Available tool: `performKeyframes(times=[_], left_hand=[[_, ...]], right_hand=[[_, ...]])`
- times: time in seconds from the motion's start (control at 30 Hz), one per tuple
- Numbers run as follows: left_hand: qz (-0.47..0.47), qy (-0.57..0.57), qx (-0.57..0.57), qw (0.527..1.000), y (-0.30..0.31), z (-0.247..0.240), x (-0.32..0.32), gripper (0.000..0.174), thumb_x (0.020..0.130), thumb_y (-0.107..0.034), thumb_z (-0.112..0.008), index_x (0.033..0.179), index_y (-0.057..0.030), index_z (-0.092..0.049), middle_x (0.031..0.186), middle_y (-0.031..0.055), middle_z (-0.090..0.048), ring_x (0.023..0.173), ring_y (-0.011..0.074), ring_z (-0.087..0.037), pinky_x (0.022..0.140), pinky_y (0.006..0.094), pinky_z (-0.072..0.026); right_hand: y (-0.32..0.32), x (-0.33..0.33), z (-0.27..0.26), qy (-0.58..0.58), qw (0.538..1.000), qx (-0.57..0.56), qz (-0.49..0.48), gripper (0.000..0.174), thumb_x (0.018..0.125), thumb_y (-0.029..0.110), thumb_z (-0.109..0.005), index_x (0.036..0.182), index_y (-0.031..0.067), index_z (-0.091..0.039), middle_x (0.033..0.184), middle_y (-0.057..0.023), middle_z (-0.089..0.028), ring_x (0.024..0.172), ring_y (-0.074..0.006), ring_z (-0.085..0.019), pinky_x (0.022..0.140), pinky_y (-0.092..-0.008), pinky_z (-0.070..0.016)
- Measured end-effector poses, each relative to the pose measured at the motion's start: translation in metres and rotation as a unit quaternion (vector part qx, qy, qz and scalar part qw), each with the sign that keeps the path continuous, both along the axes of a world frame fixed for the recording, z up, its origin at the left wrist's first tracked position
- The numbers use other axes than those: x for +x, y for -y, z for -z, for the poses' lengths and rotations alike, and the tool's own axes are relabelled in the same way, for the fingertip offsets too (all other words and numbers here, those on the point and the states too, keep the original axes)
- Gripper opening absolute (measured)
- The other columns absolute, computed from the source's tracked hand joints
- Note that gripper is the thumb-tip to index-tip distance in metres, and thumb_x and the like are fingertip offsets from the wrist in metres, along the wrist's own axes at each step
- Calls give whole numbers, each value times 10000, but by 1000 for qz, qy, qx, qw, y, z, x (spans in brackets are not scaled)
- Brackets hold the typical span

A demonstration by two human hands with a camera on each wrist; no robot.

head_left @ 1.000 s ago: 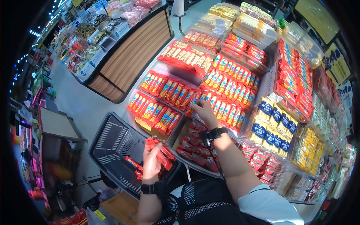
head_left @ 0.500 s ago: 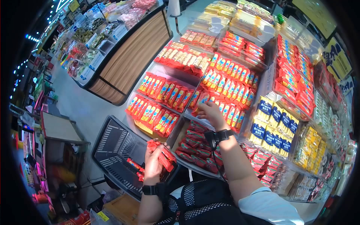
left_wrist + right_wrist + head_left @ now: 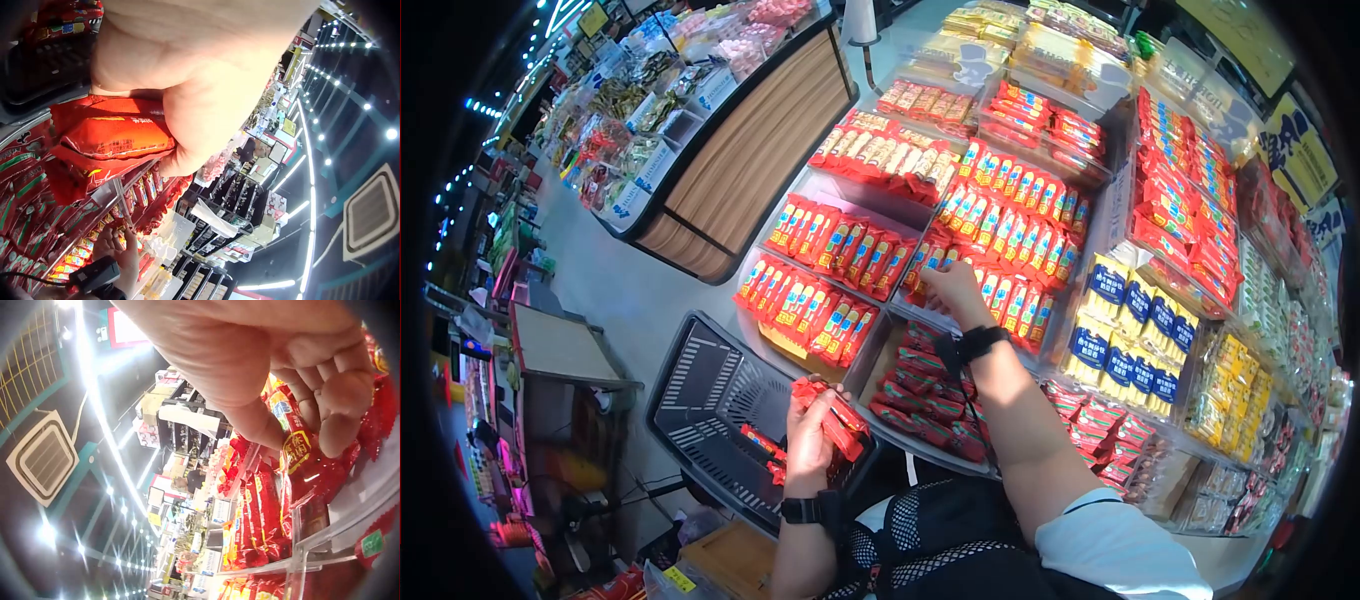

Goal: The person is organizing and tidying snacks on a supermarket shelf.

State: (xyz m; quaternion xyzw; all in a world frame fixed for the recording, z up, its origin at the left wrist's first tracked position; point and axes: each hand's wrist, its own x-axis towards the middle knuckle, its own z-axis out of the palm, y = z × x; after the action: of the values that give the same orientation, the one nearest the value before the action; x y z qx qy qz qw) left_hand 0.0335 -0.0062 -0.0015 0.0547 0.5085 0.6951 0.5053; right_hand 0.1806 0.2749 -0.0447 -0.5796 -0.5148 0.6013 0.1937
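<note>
"Firstly, what is held by the left hand [image 3: 808, 437]?"

"Red packets [image 3: 840, 428], gripped together over the basket [image 3: 688, 372]. More red wrappers [image 3: 758, 440] are contained within it."

"And by the right hand [image 3: 956, 292]?"

"One labelled packet [image 3: 292, 440], with thumb and fingers curled round it. It is located among similar stock in the display, near a clear divider [image 3: 295, 565]."

"What is stocked around it?"

"To the left, matching red bars [image 3: 840, 245] are laid in rows. Just below, red-and-green packets [image 3: 920, 395] are piled. To the right, cream-and-blue packets [image 3: 1112, 340] are ranged, followed by yellow packets [image 3: 1228, 395]."

"Anything worn?"

"A black band [image 3: 802, 509] is fastened on the left wrist."
</note>
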Motion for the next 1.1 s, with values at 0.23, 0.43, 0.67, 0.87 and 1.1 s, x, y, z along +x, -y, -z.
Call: performKeyframes(times=[0.23,0.43,0.67,0.87,1.1], left_hand=[[9,-6,-7,1000,0,-6,3,280,930,-22,-619,1197,-47,-540,1044,130,-669,961,255,-674,846,367,-555],[10,25,22,999,1,-12,-1,380,939,-21,-593,1302,-36,-481,1117,148,-650,1039,278,-660,872,393,-558],[34,74,93,992,-7,-27,7,478,890,-1,-566,1350,-30,-441,1144,164,-621,1083,305,-628,949,476,-534],[25,67,121,990,-10,-26,0,384,887,-1,-561,1256,-36,-461,1101,178,-622,1046,325,-634,916,453,-544],[-26,12,68,997,-29,-32,7,345,920,13,-541,1254,-35,-471,1138,179,-648,1002,272,-666,832,388,-581]], right_hand=[[-12,-21,9,43,996,78,23,284,812,217,-732,782,-55,-654,578,-129,-653,457,-227,-650,431,-357,-521],[-9,-22,9,32,995,83,42,291,868,227,-715,804,-45,-632,575,-121,-639,442,-219,-634,409,-348,-488],[-12,-21,14,12,995,95,40,336,893,251,-720,753,-34,-610,583,-163,-639,397,-228,-591,365,-349,-439],[23,-13,-7,-3,987,159,-29,362,849,332,-765,760,-5,-666,534,-79,-608,430,-155,-570,433,-304,-442],[139,-4,-73,-195,925,34,-324,343,787,119,-812,1032,-24,-618,930,-79,-698,834,-117,-661,726,-264,-518]])
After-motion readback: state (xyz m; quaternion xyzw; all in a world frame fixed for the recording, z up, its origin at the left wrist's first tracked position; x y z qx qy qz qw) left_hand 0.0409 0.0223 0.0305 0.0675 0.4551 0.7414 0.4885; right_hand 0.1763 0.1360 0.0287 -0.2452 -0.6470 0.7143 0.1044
